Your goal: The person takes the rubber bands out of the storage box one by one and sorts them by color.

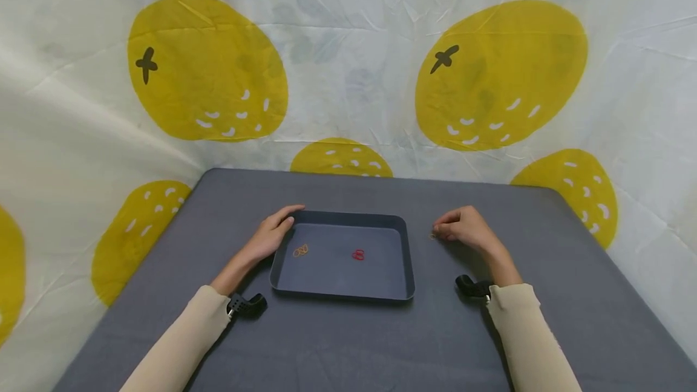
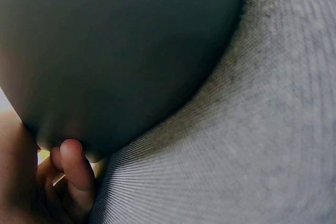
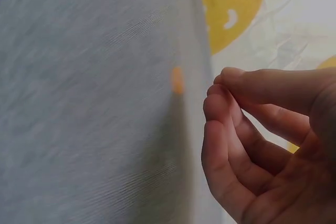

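Note:
A dark grey tray (image 1: 343,295) lies on the table. My left hand (image 1: 270,235) holds its far left corner, with the thumb at the rim; the left wrist view shows that thumb (image 2: 76,166) beside the tray's dark wall (image 2: 131,51). Inside the tray are small yellow-orange loops like rubber bands (image 1: 301,251) at the left and red ones (image 1: 357,254) near the middle. Right of the tray, my right hand (image 1: 468,228) has thumb and fingertips drawn together close above the table. Just below them shows a small orange loop (image 3: 177,80), blurred and apart from the fingertips.
The grey cloth-covered table (image 1: 348,349) extends around the tray. Behind it hangs a white curtain (image 1: 348,77) with large yellow fruit prints. Black wrist devices sit at the left wrist (image 1: 247,306) and right wrist (image 1: 472,287).

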The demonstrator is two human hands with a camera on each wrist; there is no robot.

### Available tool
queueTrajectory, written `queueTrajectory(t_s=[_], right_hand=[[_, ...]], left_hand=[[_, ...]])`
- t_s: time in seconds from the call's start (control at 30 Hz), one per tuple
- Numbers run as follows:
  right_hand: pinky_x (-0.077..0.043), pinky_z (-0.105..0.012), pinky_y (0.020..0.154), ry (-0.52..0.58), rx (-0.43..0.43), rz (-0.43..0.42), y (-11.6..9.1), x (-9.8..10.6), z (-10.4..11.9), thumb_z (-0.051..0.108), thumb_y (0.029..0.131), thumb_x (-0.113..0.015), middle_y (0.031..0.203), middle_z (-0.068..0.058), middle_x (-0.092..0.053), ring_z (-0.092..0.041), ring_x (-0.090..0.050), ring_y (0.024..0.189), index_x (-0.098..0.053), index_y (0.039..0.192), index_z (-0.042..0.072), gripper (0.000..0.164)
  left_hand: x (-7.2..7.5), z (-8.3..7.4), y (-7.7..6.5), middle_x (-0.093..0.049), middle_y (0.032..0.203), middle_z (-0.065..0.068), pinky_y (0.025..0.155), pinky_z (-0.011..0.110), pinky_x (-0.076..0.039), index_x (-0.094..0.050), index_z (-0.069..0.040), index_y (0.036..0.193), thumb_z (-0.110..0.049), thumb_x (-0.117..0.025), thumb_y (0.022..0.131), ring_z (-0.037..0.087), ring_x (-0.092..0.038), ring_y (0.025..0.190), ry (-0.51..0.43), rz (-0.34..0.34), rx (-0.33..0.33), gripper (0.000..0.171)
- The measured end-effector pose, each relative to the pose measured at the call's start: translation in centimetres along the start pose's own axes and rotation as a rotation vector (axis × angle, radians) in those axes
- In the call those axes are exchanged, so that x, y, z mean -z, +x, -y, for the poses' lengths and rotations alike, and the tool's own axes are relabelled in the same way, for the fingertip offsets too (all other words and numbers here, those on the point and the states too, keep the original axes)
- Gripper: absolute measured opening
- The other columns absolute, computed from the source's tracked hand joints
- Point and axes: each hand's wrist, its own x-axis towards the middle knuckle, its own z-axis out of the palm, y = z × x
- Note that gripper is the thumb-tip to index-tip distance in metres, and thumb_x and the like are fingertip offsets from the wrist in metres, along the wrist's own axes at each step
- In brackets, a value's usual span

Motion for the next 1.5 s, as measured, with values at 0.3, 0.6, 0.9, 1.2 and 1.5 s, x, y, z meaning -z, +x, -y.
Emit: queueTrajectory(t_s=[0.3,0.6,0.9,1.2,1.5], right_hand=[[-0.058,-0.038,0.076,-0.047,0.137,0.035,-0.3,-0.4,4.1,0.016,0.099,-0.069,0.103,-0.021,-0.078,-0.031,-0.072,0.086,-0.077,0.115,-0.003,0.026],[-0.056,-0.038,0.074,-0.027,0.259,0.076,-0.1,-2.2,7.7,0.015,0.100,-0.068,0.102,-0.018,-0.077,-0.034,-0.072,0.091,-0.078,0.113,0.001,0.021],[-0.057,-0.033,0.074,0.005,0.349,0.077,1.2,-4.3,11.6,0.017,0.098,-0.071,0.103,-0.016,-0.078,-0.032,-0.073,0.089,-0.079,0.108,0.008,0.016],[-0.058,-0.032,0.074,0.037,0.383,0.104,2.4,-6.5,14.2,0.017,0.098,-0.072,0.102,-0.013,-0.079,-0.033,-0.074,0.089,-0.080,0.107,0.011,0.013],[-0.060,-0.032,0.075,0.083,0.428,0.184,3.6,-8.9,16.4,0.016,0.099,-0.071,0.102,-0.012,-0.078,-0.027,-0.075,0.086,-0.078,0.110,0.006,0.017]], left_hand=[[0.1,0.3,-0.5,-0.045,0.162,0.015,0.115,0.063,-0.038,-0.048,-0.018,0.155,-0.021,-0.039,0.114,0.041,-0.042,0.148,0.001,-0.015,0.000,0.042],[-0.2,0.4,-1.0,-0.045,0.162,0.014,0.116,0.063,-0.037,-0.049,-0.019,0.155,-0.023,-0.041,0.114,0.041,-0.041,0.149,-0.021,-0.011,0.034,0.042],[0.0,0.3,-0.4,-0.046,0.161,0.014,0.115,0.062,-0.039,-0.049,-0.019,0.155,-0.024,-0.041,0.114,0.039,-0.044,0.148,-0.006,-0.020,0.020,0.042],[0.1,0.0,-0.2,-0.044,0.162,0.011,0.118,0.061,-0.036,-0.049,-0.022,0.155,-0.023,-0.041,0.114,0.037,-0.041,0.150,-0.014,-0.004,0.042,0.042],[0.0,0.0,-0.1,-0.049,0.159,0.012,0.115,0.060,-0.040,-0.050,-0.023,0.154,-0.027,-0.041,0.114,0.037,-0.048,0.144,-0.017,-0.011,0.035,0.042]])
